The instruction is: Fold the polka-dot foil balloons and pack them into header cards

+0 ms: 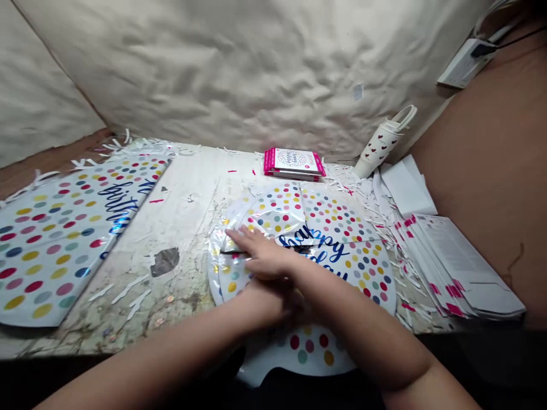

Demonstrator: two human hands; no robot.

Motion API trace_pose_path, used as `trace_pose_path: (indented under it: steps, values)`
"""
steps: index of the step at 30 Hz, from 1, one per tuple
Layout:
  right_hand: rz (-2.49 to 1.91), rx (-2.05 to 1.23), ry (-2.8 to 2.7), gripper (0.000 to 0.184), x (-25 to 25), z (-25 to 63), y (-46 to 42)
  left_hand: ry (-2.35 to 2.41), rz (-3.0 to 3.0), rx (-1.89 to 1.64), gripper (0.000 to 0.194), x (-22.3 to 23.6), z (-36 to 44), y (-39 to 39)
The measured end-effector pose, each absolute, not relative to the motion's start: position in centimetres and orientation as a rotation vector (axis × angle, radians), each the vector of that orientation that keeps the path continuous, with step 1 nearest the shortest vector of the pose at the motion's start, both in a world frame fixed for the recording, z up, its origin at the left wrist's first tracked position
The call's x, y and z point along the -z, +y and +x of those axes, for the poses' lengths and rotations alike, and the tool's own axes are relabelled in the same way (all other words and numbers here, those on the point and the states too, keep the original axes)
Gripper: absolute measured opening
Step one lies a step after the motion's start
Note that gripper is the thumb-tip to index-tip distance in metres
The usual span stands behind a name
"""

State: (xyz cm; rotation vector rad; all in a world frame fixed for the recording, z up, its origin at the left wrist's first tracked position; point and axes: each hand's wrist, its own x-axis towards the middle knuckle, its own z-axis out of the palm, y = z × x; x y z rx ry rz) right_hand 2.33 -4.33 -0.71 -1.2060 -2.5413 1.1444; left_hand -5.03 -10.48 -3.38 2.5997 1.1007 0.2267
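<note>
- My right hand [262, 256] lies open, fingers spread, palm down on the folded part of the dotted foil balloon [370, 267].
- My left hand [280, 293] is tucked under my right wrist, my 2 forearms crossing; I cannot tell whether it grips anything.
- The balloon lies in front of me on the desk [183, 188], blue lettering showing, its near edge hanging over the desk's edge.
- Just beyond it sits 1 stack of pink-edged packets [294, 162].
- To the left lies more dotted foil [51, 245], with blue lettering too.
- Between the 2 dotted pieces is 1 grey patch [164, 262].
- To the right, printed sleeves [465, 267] lie fanned in a pile, white scraps [404, 285] beside them.
- Farther back on the right is 1 white tumbler [379, 145] with dark red hearts.
</note>
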Motion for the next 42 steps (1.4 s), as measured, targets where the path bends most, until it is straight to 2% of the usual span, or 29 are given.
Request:
trace_pose_path:
  steps: [3, 6, 8, 9, 11, 14, 17, 18, 20, 22, 25, 27, 29, 31, 33, 36, 38, 40, 42]
  values:
    - [-1.09, -0.898, -2.394, 0.072, 2.3, 4.4, -3.9, 0.98, 2.72, -0.263, 0.021, 2.4, -9.8, -11.1]
    - [-1.12, -0.695, -2.394, 0.051, 3.5, 4.8, -4.0, 1.116, 2.997, -0.393, 0.027, 1.8, -14.2, -8.8]
    - [-1.13, -0.626, -2.426, 0.038, 3.9, 4.1, -4.2, 1.196, 3.14, -0.305, 0.023, 1.4, -16.1, -6.7]
    - [-1.15, -0.579, -2.43, 0.032, 4.0, 3.6, -4.3, 1.224, 3.186, -0.229, 0.018, 1.1, -16.5, -5.8]
    - [-1.223, -0.47, -2.417, 0.024, 4.3, 2.3, -4.4, 1.298, 3.245, -0.146, 0.021, 0.2, -16.5, -4.9]
    - [-1.317, -0.314, -2.396, 0.014, 5.0, 0.7, -4.4, 1.413, 3.236, -0.292, 0.027, -0.6, -15.2, -5.9]
    - [-1.337, -0.199, -2.382, 0.011, 4.8, 1.0, -3.8, 1.252, 3.122, -0.376, 0.03, 0.6, -13.9, -7.9]
    - [-1.35, -0.159, -2.356, 0.011, 4.1, 1.8, -3.3, 1.234, 3.071, -0.35, 0.034, 1.4, -13.7, -8.2]
    - [-1.414, -0.049, -2.24, 0.012, 1.5, 5.0, -2.0, 1.324, 2.946, -0.239, 0.059, 3.1, -13.8, -8.3]
    - [-1.524, 0.123, -2.023, 0.023, -2.5, 9.3, -0.7, 1.478, 2.794, -0.107, 0.08, 4.2, -14.0, -7.7]
    - [-1.616, 0.429, -1.664, 0.044, -8.8, 15.1, -0.5, 1.55, 2.639, 0.039, 0.086, 4.4, -14.3, -6.4]
    - [-1.475, 0.672, -1.589, 0.036, -11.0, 16.9, -2.2, 1.545, 2.598, 0.062, 0.087, 4.0, -14.4, -5.7]
    - [-1.21, 0.79, -1.693, 0.022, -10.7, 16.9, -4.8, 1.497, 2.554, 0.038, 0.081, 3.4, -14.9, -5.2]
    - [-0.94, 0.663, -1.936, 0.031, -8.2, 15.9, -7.6, 1.513, 2.453, -0.099, 0.066, 2.6, -16.0, -4.8]
    - [-0.754, 0.372, -2.203, 0.037, -4.4, 14.9, -10.1, 1.693, 2.335, -0.403, 0.051, 1.5, -17.3, -4.6]
    - [-0.641, 0.03, -2.498, 0.03, 1.4, 14.5, -12.5, 2.006, 2.312, -1.006, 0.035, -0.3, -17.9, -4.9]
    - [-0.634, -0.11, -2.63, 0.029, 4.0, 14.9, -13.3, 1.818, 2.523, -1.214, 0.026, -0.9, -16.3, -5.2]
    - [-0.642, -0.215, -2.699, 0.03, 5.3, 15.3, -13.6, 1.311, 2.776, -1.098, 0.023, -0.6, -13.0, -5.4]
    - [-0.646, -0.285, -2.706, 0.03, 5.6, 15.6, -13.7, 0.83, 2.904, -0.754, 0.031, 0.6, -9.0, -5.3]
